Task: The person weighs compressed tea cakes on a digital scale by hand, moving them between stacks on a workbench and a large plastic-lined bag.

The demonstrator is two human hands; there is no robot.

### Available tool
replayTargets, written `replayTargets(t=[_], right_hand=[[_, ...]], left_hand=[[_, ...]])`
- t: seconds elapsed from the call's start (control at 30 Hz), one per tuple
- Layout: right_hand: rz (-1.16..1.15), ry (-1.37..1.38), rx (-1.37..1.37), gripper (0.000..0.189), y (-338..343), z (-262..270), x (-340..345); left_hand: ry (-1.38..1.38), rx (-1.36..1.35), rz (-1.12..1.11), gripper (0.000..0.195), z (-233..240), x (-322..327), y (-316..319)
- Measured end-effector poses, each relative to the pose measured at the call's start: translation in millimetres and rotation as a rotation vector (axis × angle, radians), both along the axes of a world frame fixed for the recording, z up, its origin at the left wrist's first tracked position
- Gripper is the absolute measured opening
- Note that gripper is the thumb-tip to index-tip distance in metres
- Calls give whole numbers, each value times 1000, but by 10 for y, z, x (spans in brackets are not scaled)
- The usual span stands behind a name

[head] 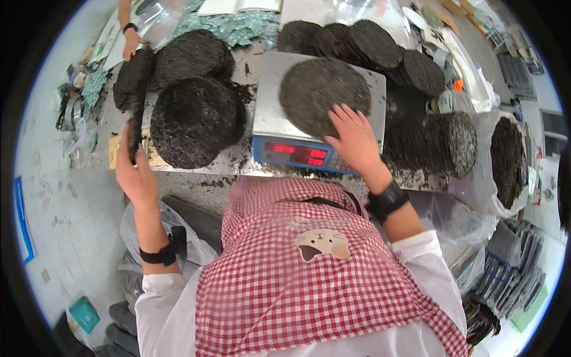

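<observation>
My left hand (136,174) grips the near end of a thin bundle of dark round sheets (142,93), apparently dried seaweed, held on edge. Another person's hand (130,44) is at the far end of that bundle; I cannot tell whether it grips it. My right hand (354,136) lies flat on the near right part of a round dried seaweed cake (319,91), its fingers extended. That cake rests on the steel pan of a blue digital scale (261,154) with lit red digits. Left of the scale stands a thick pile of dark seaweed rounds (192,122).
More seaweed rounds (192,53) lie behind that pile. Others (374,44) sit behind the scale. A long roll-like stack (428,143) lies at its right, beside a clear plastic bag (473,156) with dark rounds. Crumbs litter the metal table (250,62). Green crumpled packets (236,26) lie far back.
</observation>
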State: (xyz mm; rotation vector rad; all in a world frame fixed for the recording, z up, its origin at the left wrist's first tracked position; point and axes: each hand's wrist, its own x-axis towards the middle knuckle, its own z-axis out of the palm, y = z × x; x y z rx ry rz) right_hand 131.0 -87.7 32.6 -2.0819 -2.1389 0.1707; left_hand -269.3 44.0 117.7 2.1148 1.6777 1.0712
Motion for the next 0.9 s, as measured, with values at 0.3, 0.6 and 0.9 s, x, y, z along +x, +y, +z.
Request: replayTargets(t=[0.3,0.6,0.9], right_hand=[[-172,1454,-60,57,159,610,-115],[-422,2006,50,35,145,785,-36],[-550,2014,163,34,106,673,42]], left_hand=[[-1585,-724,-245,32,-92,994,-215],[274,-199,-327,86,-152,720,-181],[725,-275,-336,76,-354,254,-9]])
